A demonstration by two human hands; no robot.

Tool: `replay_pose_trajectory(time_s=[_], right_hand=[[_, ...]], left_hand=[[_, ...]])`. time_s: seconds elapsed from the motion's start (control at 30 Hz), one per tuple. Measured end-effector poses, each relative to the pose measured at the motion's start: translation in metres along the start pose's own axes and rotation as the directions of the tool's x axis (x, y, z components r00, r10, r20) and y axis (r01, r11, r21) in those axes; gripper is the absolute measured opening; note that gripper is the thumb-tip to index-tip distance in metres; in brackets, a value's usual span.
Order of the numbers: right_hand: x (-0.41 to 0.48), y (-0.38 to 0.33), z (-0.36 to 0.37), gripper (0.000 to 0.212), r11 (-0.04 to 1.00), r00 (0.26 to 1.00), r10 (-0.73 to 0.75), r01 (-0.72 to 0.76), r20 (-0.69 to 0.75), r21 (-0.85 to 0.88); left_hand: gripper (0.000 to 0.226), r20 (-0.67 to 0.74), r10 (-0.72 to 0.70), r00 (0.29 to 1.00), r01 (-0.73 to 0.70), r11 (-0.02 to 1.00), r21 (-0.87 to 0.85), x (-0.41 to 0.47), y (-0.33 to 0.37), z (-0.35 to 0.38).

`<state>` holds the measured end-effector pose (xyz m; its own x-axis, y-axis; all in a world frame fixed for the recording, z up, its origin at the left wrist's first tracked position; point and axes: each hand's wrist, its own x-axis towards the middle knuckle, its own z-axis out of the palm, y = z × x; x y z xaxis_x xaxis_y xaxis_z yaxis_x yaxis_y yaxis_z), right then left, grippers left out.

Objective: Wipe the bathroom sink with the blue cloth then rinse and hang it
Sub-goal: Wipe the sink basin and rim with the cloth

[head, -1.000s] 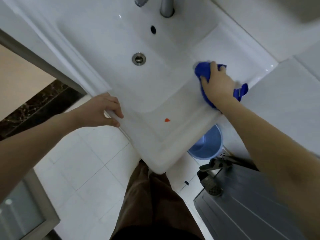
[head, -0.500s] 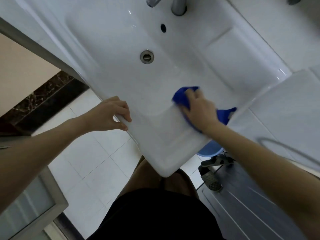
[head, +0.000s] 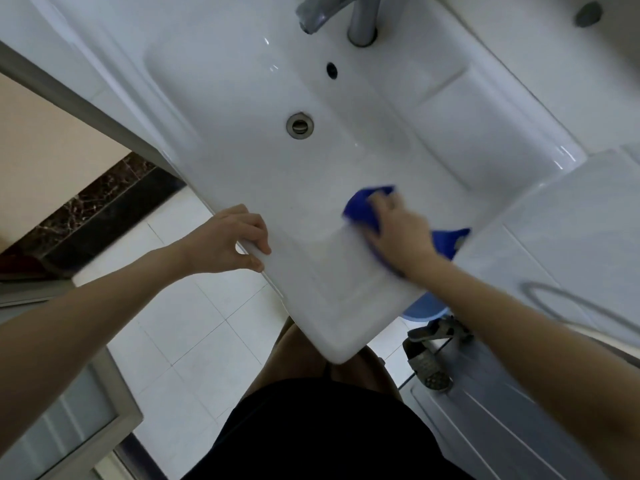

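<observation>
The near left rim of the glossy white ceramic sink (head: 346, 327) is pinched by the left hand (head: 221, 244), fingers curled over the top, thumb beneath. Just beyond, the crumpled bright-blue cloth (head: 362, 207) is pressed flat onto the sink's front ledge under the right hand (head: 401, 233), fingers together; blue folds protrude past the fingertips and beside the wrist. Further off lies the round metal drain (head: 300, 125), then the grey metal tap (head: 360, 22).

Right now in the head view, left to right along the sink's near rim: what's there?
Left hand gripping the sink edge → bare rim → blue cloth → right hand pressing it down → tail of the cloth by the tiled wall.
</observation>
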<state>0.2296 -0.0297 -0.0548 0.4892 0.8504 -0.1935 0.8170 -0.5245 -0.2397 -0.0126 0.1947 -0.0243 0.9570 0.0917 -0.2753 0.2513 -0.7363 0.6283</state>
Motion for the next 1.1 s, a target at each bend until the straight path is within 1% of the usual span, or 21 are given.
replay_pose_trajectory(time_s=[0.07, 0.13, 0.17, 0.23, 0.3, 0.33, 0.4, 0.43, 0.5, 0.57, 0.63, 0.67, 0.7, 0.77, 0.87, 0.93, 0.97, 1.0, 1.03, 1.07, 1.1], right_hand=[[0.029, 0.053, -0.021, 0.054, 0.958, 0.941, 0.288, -0.286, -0.177, 0.039], [0.040, 0.070, -0.029, 0.054, 0.902, 0.874, 0.430, -0.423, -0.225, 0.083], [0.038, 0.062, -0.026, 0.052, 0.900, 0.872, 0.435, -0.427, -0.224, 0.084], [0.016, 0.025, -0.012, 0.051, 0.935, 0.919, 0.355, -0.343, -0.173, 0.095], [-0.022, -0.025, 0.008, 0.052, 0.985, 0.991, 0.130, -0.126, -0.027, 0.117], [-0.042, -0.048, 0.014, 0.052, 0.992, 0.998, -0.010, 0.002, 0.062, 0.128], [-0.063, -0.067, 0.019, 0.051, 0.971, 0.965, -0.202, 0.176, 0.167, 0.159], [-0.061, -0.063, 0.016, 0.051, 0.967, 0.959, -0.224, 0.197, 0.173, 0.158], [-0.038, -0.037, 0.008, 0.054, 0.988, 0.986, -0.132, 0.123, 0.100, 0.093], [-0.005, 0.007, -0.005, 0.057, 0.995, 0.995, 0.096, -0.095, -0.038, 0.039], [0.020, 0.047, -0.022, 0.056, 0.925, 0.916, 0.378, -0.370, -0.134, 0.084], [0.024, 0.053, -0.027, 0.055, 0.885, 0.873, 0.463, -0.447, -0.155, 0.128], [0.022, 0.049, -0.026, 0.055, 0.869, 0.857, 0.492, -0.472, -0.155, 0.150], [0.000, 0.013, -0.014, 0.054, 0.894, 0.891, 0.437, -0.415, -0.127, 0.168], [-0.057, -0.072, 0.020, 0.053, 0.966, 0.989, 0.149, -0.146, 0.000, 0.213], [-0.080, -0.098, 0.028, 0.051, 0.969, 0.997, -0.005, -0.016, 0.082, 0.246], [-0.079, -0.092, 0.024, 0.051, 0.972, 0.996, -0.032, 0.013, 0.078, 0.233], [-0.070, -0.078, 0.020, 0.052, 0.983, 0.999, -0.012, 0.003, 0.050, 0.184], [-0.057, -0.060, 0.016, 0.053, 0.991, 0.998, 0.060, -0.061, 0.006, 0.122], [-0.042, -0.038, 0.010, 0.054, 0.982, 0.983, 0.178, -0.175, -0.050, 0.072], [-0.027, -0.017, 0.001, 0.054, 0.943, 0.938, 0.333, -0.329, -0.095, 0.055]], left_hand=[[0.025, -0.014, -0.001, 1.000, 0.001, 1.000, 0.006, -0.001, -0.002, 0.003], [0.026, -0.032, -0.003, 0.999, 0.003, 1.000, 0.017, -0.002, -0.003, 0.005], [0.027, -0.044, -0.004, 0.999, 0.005, 1.000, 0.025, -0.003, -0.003, 0.006], [0.027, -0.051, -0.006, 0.999, 0.007, 0.999, 0.033, -0.003, -0.002, 0.006], [0.026, -0.051, -0.009, 0.999, 0.011, 0.999, 0.042, -0.003, 0.000, 0.007], [0.026, -0.050, -0.011, 0.999, 0.014, 0.999, 0.049, -0.004, 0.000, 0.006], [0.027, -0.048, -0.014, 0.999, 0.016, 0.998, 0.054, -0.003, 0.001, 0.006], [0.028, -0.048, -0.015, 0.999, 0.017, 0.998, 0.053, -0.003, 0.002, 0.005], [0.027, -0.050, -0.013, 0.999, 0.016, 0.998, 0.058, -0.003, 0.001, 0.005], [0.025, -0.055, -0.004, 0.998, 0.008, 0.998, 0.070, -0.003, 0.000, 0.006], [0.024, -0.051, 0.016, 0.999, -0.012, 0.997, 0.079, -0.003, 0.002, 0.005], [0.024, -0.049, 0.027, 0.998, -0.023, 0.996, 0.082, -0.003, 0.003, 0.005], [0.023, -0.049, 0.032, 0.998, -0.028, 0.996, 0.080, -0.004, 0.004, 0.004], [0.023, -0.048, 0.030, 0.998, -0.027, 0.998, 0.065, -0.005, 0.007, 0.002], [0.024, -0.058, 0.036, 0.998, -0.033, 0.997, 0.066, -0.008, 0.015, -0.001], [0.025, -0.062, 0.051, 0.997, -0.045, 0.995, 0.091, -0.009, 0.018, -0.002], [0.026, -0.070, 0.054, 0.996, -0.047, 0.994, 0.096, -0.010, 0.019, -0.002], [0.026, -0.078, 0.059, 0.995, -0.051, 0.994, 0.095, -0.010, 0.019, -0.003], [0.025, -0.084, 0.068, 0.994, -0.061, 0.994, 0.089, -0.009, 0.018, -0.003], [0.025, -0.089, 0.078, 0.993, -0.071, 0.994, 0.082, -0.009, 0.017, -0.002], [0.025, -0.093, 0.086, 0.992, -0.079, 0.994, 0.078, -0.009, 0.015, -0.001]])
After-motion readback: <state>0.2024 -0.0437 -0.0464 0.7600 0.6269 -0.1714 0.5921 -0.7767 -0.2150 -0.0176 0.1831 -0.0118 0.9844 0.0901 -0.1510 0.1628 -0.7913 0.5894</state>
